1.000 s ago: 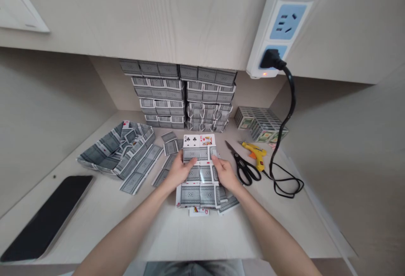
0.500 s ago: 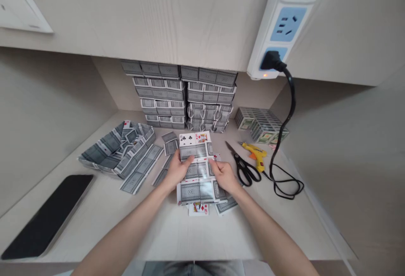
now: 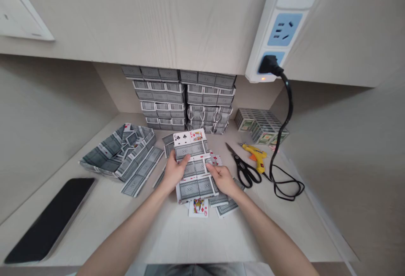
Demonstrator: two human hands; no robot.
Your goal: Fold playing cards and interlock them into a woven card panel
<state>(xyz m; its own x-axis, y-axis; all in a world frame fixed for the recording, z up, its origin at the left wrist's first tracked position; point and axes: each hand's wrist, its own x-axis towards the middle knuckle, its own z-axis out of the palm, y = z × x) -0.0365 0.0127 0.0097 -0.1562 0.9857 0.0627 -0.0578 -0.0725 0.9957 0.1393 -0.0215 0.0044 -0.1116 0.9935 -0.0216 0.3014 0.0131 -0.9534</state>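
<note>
A panel of joined playing cards [image 3: 193, 167], mostly grey patterned backs, is held above the desk between both hands. Its far end shows a six of clubs and a king of diamonds face up. My left hand [image 3: 175, 169] is closed on its left edge, thumb lying on top. On the right edge my right hand [image 3: 222, 178] pinches it, thumb and fingertips near the middle row. Beneath and beside the panel lie loose playing cards [image 3: 198, 208], among them a queen of diamonds. My fingers under the panel are hidden.
An open card-built box [image 3: 95, 164] holding loose pieces stands left, with a card strip [image 3: 142, 171] beside it. Stacked card blocks [image 3: 163, 94] rise behind. Scissors [image 3: 248, 171], a yellow glue gun [image 3: 257, 154] and its black cord lie right. A dark tablet-like slab [image 3: 47, 221] lies front left.
Both hands have shifted the card panel slightly left and tilted it, so its near right corner has drawn back and uncovered more loose cards on the right.
</note>
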